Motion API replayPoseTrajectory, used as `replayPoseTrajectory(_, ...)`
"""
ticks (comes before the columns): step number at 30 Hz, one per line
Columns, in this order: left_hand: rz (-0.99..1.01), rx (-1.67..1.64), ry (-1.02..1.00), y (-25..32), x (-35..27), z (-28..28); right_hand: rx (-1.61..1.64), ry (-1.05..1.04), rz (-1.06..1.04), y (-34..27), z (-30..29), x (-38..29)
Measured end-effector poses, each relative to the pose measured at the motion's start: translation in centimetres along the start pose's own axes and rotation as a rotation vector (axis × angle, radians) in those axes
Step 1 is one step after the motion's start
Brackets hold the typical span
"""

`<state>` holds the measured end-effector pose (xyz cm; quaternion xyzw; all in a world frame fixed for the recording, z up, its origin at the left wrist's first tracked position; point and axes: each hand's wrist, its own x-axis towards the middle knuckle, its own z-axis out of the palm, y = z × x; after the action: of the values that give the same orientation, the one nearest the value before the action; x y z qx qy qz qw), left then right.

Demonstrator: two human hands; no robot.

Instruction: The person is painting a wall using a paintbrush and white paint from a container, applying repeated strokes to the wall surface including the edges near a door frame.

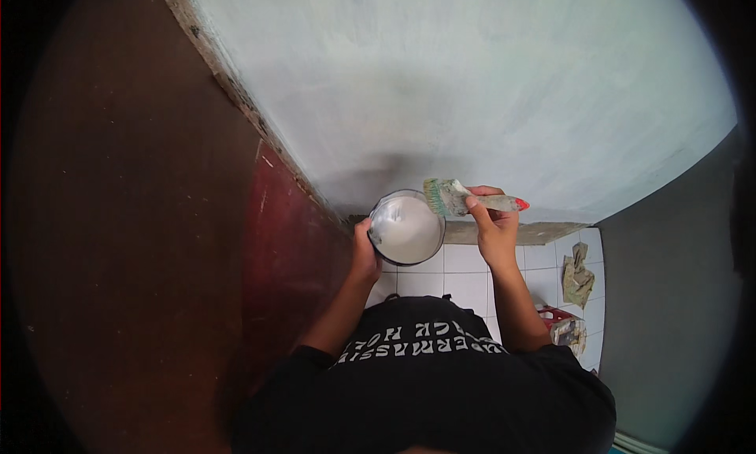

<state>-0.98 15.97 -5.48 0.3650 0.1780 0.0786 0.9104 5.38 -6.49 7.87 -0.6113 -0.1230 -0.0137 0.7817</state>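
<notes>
My left hand (pixel 366 250) grips the left rim of a round container (pixel 437 250) that has a dark edge. White paint (pixel 413 229) lies inside it, with pale smears up the inner wall. In my right hand (pixel 495 223) is a flat paintbrush (pixel 453 197), held by its worn, paint-caked handle with a red tip. The greenish bristles point left, at the container's upper right rim; whether they touch it I cannot tell. Ahead of both hands stands a wall (pixel 472 99) with a streaky, pale whitish coat.
A dark brown and red panel (pixel 289 235) borders the wall on the left along a rough, chipped edge. White floor tiles (pixel 419 284) lie below. To the right are a crumpled, stained cloth (pixel 577 275), a red plastic object (pixel 552 316) and a grey wall (pixel 667 288).
</notes>
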Motion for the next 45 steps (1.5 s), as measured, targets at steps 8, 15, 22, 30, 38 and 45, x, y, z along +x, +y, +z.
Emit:
replayPoseTrajectory(8, -0.049, 0.005, -0.013, -1.4, -0.8, 5.9, -0.306, -0.270, -0.055, -3.0, -1.1, -0.7)
replayPoseTrajectory(15, -0.007, 0.035, 0.009, -5.9, -1.5, 7.9, -0.774, -0.349, -0.400, -4.9, -4.7, -0.6)
replayPoseTrajectory(22, 0.116, 0.164, 0.049, -9.0, -3.4, 10.6, -0.987, -0.360, -0.462, -3.1, -7.9, -1.4)
replayPoseTrajectory(30, -0.005, 0.115, -0.021, -11.2, -2.7, 11.8, -0.843, -0.423, -0.322, -4.1, -10.3, -2.0)
replayPoseTrajectory(38, -0.011, 0.097, -0.079, -11.9, -3.4, 13.0, -0.951, -0.464, -0.429, -3.9, -11.4, -1.8)
replayPoseTrajectory(45, -0.031, 0.065, -0.085, -12.7, -3.9, 12.2, -0.724, -0.487, -0.271, -4.3, -12.0, -2.4)
